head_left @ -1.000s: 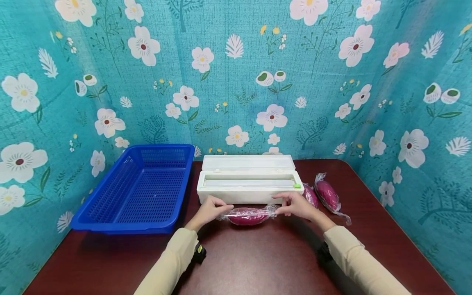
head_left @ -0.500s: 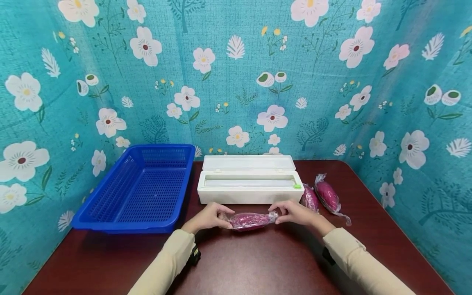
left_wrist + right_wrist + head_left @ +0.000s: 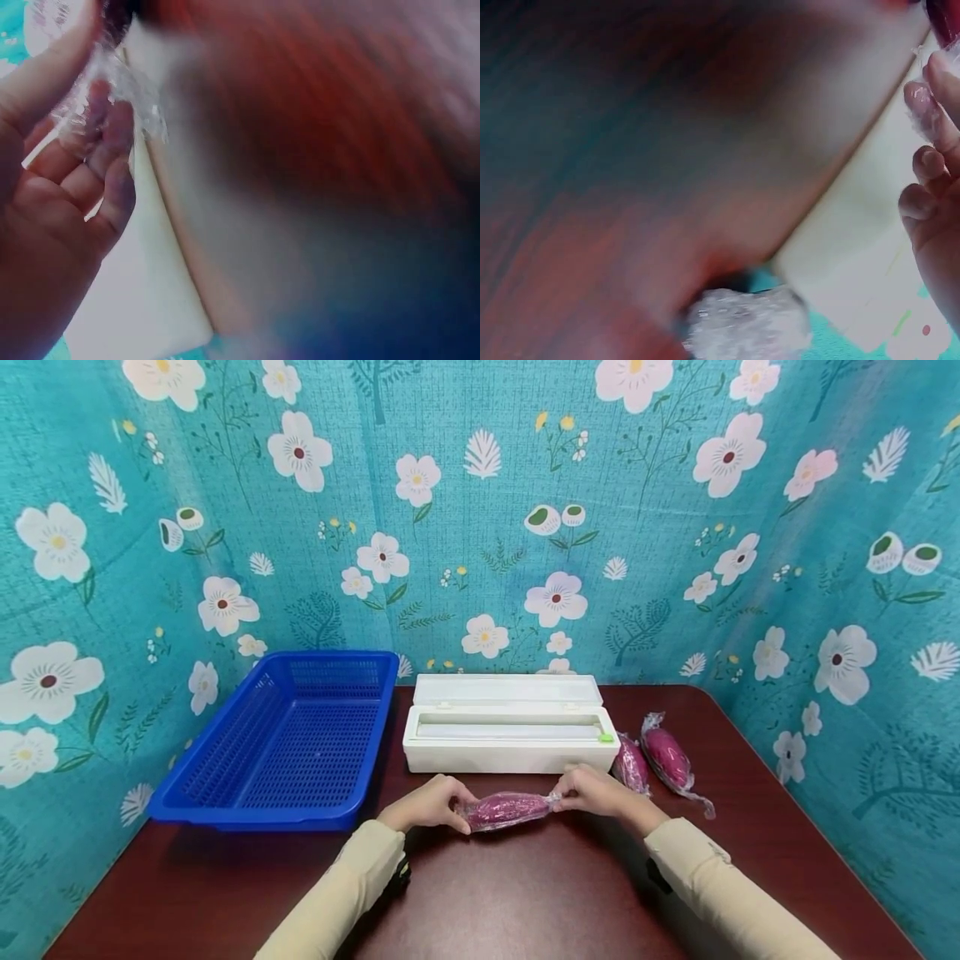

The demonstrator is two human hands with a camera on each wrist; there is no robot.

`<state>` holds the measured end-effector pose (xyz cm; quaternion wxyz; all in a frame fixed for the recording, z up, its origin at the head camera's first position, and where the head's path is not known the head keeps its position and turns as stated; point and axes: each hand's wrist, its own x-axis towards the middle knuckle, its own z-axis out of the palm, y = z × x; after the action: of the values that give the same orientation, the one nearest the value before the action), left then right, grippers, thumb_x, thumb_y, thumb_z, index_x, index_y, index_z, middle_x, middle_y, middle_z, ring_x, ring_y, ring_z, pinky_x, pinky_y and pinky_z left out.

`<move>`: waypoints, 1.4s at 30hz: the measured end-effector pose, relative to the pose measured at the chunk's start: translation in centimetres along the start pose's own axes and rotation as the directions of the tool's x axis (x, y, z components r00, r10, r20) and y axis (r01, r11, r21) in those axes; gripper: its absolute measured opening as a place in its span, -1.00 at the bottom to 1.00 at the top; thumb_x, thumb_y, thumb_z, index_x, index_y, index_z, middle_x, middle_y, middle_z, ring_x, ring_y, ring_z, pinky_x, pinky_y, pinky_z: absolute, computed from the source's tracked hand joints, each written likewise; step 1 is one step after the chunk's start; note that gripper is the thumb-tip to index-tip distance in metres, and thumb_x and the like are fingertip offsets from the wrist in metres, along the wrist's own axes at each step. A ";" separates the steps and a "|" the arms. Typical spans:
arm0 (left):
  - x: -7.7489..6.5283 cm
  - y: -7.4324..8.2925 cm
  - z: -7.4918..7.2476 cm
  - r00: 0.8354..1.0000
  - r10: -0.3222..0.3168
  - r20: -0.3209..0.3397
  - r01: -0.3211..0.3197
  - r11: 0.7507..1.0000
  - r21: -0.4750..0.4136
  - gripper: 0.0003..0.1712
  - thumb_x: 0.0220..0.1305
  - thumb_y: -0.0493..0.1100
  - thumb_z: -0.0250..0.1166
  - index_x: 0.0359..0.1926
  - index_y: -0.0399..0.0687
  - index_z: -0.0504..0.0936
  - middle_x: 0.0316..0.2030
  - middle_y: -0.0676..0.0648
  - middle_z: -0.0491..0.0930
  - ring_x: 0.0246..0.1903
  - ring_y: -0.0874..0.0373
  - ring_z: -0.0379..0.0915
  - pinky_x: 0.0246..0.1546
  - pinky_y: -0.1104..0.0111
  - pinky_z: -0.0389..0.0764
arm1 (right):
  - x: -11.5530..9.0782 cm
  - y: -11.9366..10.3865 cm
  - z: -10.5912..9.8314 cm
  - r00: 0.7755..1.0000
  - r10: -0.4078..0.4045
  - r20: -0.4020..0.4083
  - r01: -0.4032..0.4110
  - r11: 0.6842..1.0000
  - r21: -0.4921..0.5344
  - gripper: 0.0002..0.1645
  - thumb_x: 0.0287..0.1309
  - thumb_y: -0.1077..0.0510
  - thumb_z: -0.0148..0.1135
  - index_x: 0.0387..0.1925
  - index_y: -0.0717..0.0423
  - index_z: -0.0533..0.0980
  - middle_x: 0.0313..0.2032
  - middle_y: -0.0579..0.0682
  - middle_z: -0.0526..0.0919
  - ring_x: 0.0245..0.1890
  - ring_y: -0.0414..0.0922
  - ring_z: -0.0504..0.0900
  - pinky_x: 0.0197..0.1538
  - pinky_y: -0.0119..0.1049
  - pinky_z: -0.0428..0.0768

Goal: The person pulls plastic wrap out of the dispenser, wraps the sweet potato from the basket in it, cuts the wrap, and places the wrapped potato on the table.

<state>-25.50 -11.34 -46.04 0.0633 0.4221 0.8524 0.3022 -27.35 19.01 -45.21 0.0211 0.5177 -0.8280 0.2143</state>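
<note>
A magenta oblong item, like a sweet potato but of no certain kind, lies wrapped in clear cling film in front of the white dispenser box. At its left end my left hand grips it between thumb and fingers. The right hand pinches the gathered film at the other end. In the left wrist view, loose cling film sticks out past the fingers of the left hand. The right wrist view has the right hand at its edge, film over the fingertips.
The white cling film dispenser stands behind the hands, lid raised, with a green slider at its right. Two wrapped magenta items, one nearer and one farther right, lie beside it. A blue basket is at the left.
Both hands have come slightly down and closer to the item's ends. The stretched film strip across its top is now folded around it, and the right fingers have closed on the film end.
</note>
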 end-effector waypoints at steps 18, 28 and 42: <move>1.4 2.5 0.4 0.986 -0.165 0.004 0.160 0.961 0.227 -0.79 -0.35 -0.24 0.52 -0.59 -0.14 0.66 -0.74 0.16 0.44 -0.69 0.40 0.17 -0.59 0.54 0.35 | 2.3 -2.0 -0.3 0.940 0.314 0.130 -0.339 0.891 0.301 -0.71 0.18 0.23 0.06 -0.55 0.29 0.60 -0.63 0.08 0.59 -0.71 -0.19 0.51 -0.60 -0.37 0.50; 1.6 2.4 0.6 0.993 -0.118 -0.028 0.121 0.987 0.104 -0.54 -0.47 -0.33 0.55 -0.41 -0.21 0.53 -0.53 -0.03 0.48 -0.48 0.24 0.38 -0.44 0.53 0.39 | 2.0 -1.3 0.8 0.927 0.372 0.056 -0.339 0.762 0.551 -0.63 -0.09 0.44 0.24 -0.21 0.66 0.41 -0.39 0.30 0.58 -0.45 -0.15 0.55 -0.34 -0.28 0.55; 1.6 2.3 0.7 0.995 -0.097 -0.007 0.098 0.994 0.047 -0.38 -0.38 -0.36 0.47 -0.12 -0.37 0.53 -0.25 -0.14 0.58 -0.30 0.18 0.45 -0.26 0.46 0.45 | 1.7 -1.5 0.8 0.897 0.442 0.005 -0.367 0.739 0.565 -0.52 -0.25 0.43 0.37 -0.22 0.62 0.43 -0.44 0.24 0.55 -0.45 -0.16 0.50 -0.38 -0.40 0.49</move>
<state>-24.68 -8.75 -45.07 0.0660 0.3807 0.8791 0.2793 -26.69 16.66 -45.00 -0.1226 0.2938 -0.8195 0.4765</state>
